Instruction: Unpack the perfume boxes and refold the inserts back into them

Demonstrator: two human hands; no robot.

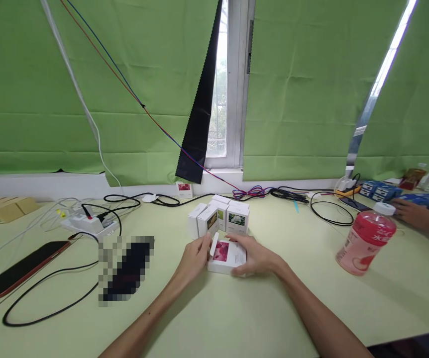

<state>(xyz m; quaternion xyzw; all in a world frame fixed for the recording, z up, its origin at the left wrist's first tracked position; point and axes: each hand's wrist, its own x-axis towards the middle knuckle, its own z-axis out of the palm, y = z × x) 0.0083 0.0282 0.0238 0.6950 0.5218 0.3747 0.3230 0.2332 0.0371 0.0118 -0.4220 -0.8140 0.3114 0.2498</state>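
Observation:
A small white cardboard box (pixel 233 254) with a pink flower picture lies on the table in front of me. Its left end flap stands raised. My right hand (pixel 255 254) grips the box's right end, thumb along the near side and fingers over the far side. At the flap end, my left hand (pixel 198 252) has its fingers closed together against the box; the fingertips are partly hidden. Just behind stands a cluster of similar white boxes (pixel 238 222) with flower pictures, several of them upright.
A pink drink bottle (pixel 366 243) stands at right; beyond it, another person's hand (pixel 412 211) is by blue boxes (pixel 380 190). A phone (pixel 22 268), a power strip (pixel 89 226) and loops of black cable (pixel 50 278) lie at left. Another white box (pixel 184 189) leans near the wall.

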